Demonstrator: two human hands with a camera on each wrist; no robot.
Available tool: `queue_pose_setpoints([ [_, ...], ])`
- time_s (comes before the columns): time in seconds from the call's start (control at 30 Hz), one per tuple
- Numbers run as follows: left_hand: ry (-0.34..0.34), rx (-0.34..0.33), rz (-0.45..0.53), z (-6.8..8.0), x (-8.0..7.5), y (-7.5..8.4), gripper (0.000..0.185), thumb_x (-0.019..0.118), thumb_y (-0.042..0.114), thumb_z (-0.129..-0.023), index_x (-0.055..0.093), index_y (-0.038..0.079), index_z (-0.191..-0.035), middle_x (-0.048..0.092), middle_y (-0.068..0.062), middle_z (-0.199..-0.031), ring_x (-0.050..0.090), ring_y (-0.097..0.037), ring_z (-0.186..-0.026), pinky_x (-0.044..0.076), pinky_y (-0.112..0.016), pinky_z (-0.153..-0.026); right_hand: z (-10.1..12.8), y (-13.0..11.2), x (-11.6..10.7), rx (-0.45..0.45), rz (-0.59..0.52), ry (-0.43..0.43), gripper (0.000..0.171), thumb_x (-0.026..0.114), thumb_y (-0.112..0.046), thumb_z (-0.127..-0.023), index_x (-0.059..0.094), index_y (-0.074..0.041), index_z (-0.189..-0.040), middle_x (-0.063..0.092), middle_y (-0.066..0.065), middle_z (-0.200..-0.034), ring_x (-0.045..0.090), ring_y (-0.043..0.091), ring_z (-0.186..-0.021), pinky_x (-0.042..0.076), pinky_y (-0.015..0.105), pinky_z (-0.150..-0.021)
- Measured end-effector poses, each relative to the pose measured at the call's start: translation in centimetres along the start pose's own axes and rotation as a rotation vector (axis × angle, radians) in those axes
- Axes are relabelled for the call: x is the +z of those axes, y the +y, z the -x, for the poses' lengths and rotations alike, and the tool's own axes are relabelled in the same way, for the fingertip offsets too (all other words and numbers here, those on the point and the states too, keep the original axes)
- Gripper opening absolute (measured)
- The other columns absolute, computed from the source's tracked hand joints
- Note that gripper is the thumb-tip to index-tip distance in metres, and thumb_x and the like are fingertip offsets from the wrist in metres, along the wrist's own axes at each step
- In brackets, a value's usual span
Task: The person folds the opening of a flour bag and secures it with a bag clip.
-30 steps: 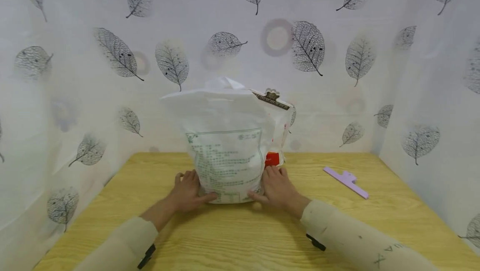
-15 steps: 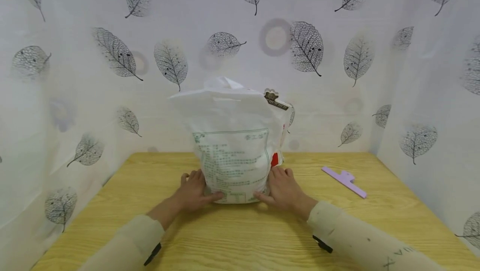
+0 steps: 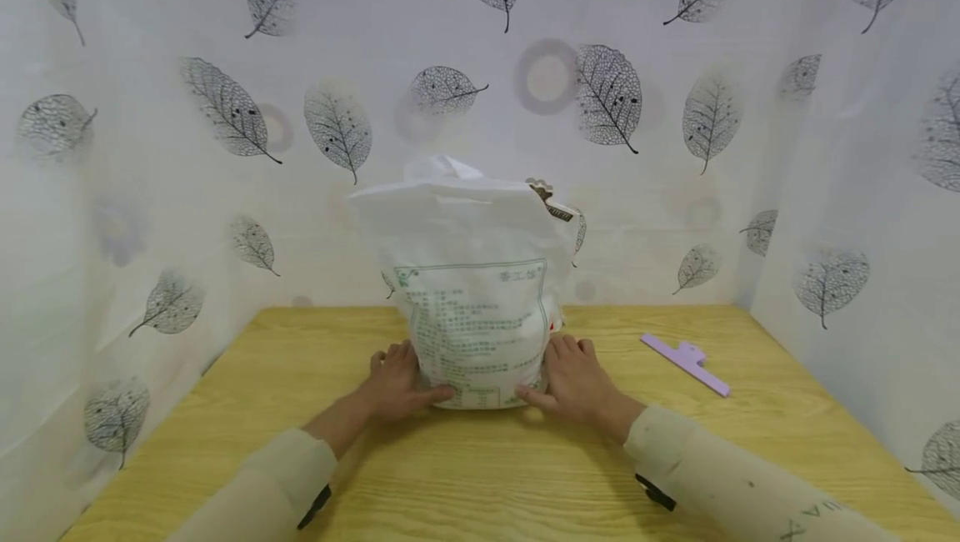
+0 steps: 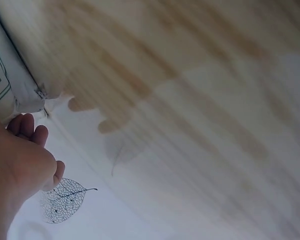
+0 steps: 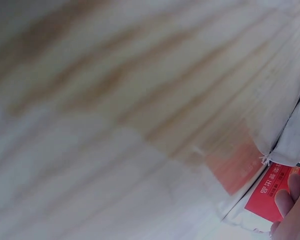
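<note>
A white bag (image 3: pixel 480 296) with green printed text in a green frame stands upright on the table, its top flared and a folded white flap above. My left hand (image 3: pixel 397 383) grips its lower left corner, thumb across the front and fingers round the side. At the lower right corner my right hand (image 3: pixel 581 383) holds it the same way. Behind the bag, mostly hidden, is a white package with a red printed panel (image 5: pixel 272 192), close to my right fingers in the right wrist view. A dark clip (image 3: pixel 553 202) sits at its top right.
To the right on the wooden table (image 3: pixel 480 475) lies a purple sealing clip (image 3: pixel 686 363). A pale curtain (image 3: pixel 480 133) with a leaf print surrounds the table at the back and both sides.
Both hands have slid the white bag a little to the right along the table. It now covers more of the package, red panel and dark clip behind it.
</note>
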State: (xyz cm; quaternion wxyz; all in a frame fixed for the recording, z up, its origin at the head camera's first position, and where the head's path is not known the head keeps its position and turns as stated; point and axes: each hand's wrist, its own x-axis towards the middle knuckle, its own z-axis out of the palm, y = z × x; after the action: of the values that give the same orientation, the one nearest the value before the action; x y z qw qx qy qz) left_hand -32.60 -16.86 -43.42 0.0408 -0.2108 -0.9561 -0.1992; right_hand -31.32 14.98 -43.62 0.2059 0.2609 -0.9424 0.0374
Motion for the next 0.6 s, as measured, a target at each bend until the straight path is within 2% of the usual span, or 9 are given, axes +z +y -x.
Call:
queue_pose_setpoints([
  [0.43, -0.007, -0.004, -0.008, -0.8, 0.9, 2.0, 0.1, 0.062, 0.073, -0.082, 0.029, 0.011, -0.153, 0.051, -0.01, -0.135, 0.045, -0.034, -0.125, 0.022, -0.061, -0.103, 1.5, 1.5, -0.4, 0.014, 0.026, -0.011, 0.075, 0.05, -0.071, -0.091, 0.057, -0.002, -0.118, 0.059, 0.01, -0.107, 0.05, 0.029, -0.102, 0.035, 0.047, -0.088],
  [0.6, -0.012, -0.005, -0.019, -1.0, 1.1, 2.6, 0.1, 0.061, 0.075, -0.082, 0.029, 0.013, -0.153, 0.051, -0.01, -0.138, 0.046, -0.033, -0.125, 0.024, -0.059, -0.103, 1.9, 2.0, -0.8, 0.019, 0.04, -0.014, 0.061, 0.052, -0.07, -0.091, 0.055, -0.01, -0.097, 0.056, 0.007, -0.099, 0.049, 0.027, -0.097, 0.035, 0.046, -0.087],
])
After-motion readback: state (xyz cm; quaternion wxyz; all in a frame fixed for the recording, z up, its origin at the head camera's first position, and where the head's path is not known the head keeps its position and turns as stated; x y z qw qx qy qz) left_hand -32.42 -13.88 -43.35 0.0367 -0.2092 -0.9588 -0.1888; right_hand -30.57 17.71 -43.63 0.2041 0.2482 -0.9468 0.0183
